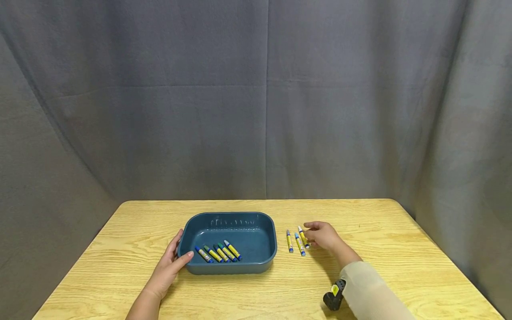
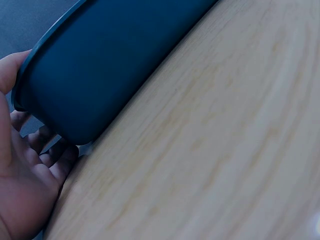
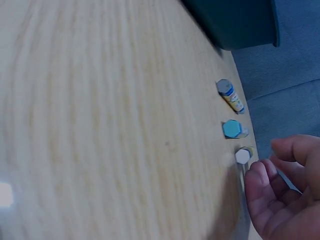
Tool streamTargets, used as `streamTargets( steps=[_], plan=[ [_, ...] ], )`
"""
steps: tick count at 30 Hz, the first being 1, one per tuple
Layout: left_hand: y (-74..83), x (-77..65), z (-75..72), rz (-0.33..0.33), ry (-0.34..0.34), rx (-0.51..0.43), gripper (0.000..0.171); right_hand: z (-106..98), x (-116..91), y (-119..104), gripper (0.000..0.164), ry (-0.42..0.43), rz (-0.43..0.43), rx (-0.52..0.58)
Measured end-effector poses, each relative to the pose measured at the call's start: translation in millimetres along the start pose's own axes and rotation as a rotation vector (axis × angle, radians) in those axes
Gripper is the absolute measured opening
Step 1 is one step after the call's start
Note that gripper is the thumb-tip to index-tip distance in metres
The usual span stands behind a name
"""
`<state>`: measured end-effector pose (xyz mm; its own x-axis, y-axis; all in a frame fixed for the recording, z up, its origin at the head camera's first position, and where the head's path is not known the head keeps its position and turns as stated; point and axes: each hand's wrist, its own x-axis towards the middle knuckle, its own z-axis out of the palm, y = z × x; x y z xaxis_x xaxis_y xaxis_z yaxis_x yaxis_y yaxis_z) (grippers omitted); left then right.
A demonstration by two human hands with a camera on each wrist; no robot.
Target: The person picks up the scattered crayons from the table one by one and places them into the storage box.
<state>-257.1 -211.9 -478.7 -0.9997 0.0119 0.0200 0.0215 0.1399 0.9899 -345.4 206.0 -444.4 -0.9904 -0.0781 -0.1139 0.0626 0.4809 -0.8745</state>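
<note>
My left hand (image 1: 166, 266) grips the left end of a dark blue-green tray (image 1: 256, 267), thumb over the rim and fingers along the outside, as the left wrist view also shows. Several yellow-wrapped crayons (image 1: 219, 253) lie side by side at the tray's front left. On the table right of the tray are three more: a greyish one (image 1: 290, 241), a light blue one (image 1: 300, 244) and a white-ended one (image 1: 302, 235). Beside the white-ended crayon hovers my right hand (image 1: 323, 235), fingers loosely bent. In the right wrist view its thumb and fingertips stand apart, with nothing seen between them.
The wooden table (image 1: 256, 298) reaches out on both sides of the tray. Behind it hangs a grey curtain (image 1: 256, 111). A black device (image 1: 334, 295) is on my right wrist at the sleeve's edge.
</note>
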Motion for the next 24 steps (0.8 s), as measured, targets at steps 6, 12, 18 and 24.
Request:
streamTargets(
  steps=[6,12,18,24],
  plan=[
    [0.6,-0.3,0.5,-0.003,0.001,-0.002,0.077,4,-1,5,0.040,0.024,0.013,-0.020],
    [1.4,-0.4,0.6,0.000,0.000,-0.005,0.077,8,-1,7,0.039,0.041,-0.009,-0.064],
    [2.0,0.1,0.3,0.001,-0.004,-0.008,0.077,12,-1,5,0.041,0.064,-0.013,-0.129],
    [0.7,0.0,-0.2,-0.006,-0.007,-0.005,0.078,15,0,4,0.041,0.082,-0.027,-0.209]
  ],
)
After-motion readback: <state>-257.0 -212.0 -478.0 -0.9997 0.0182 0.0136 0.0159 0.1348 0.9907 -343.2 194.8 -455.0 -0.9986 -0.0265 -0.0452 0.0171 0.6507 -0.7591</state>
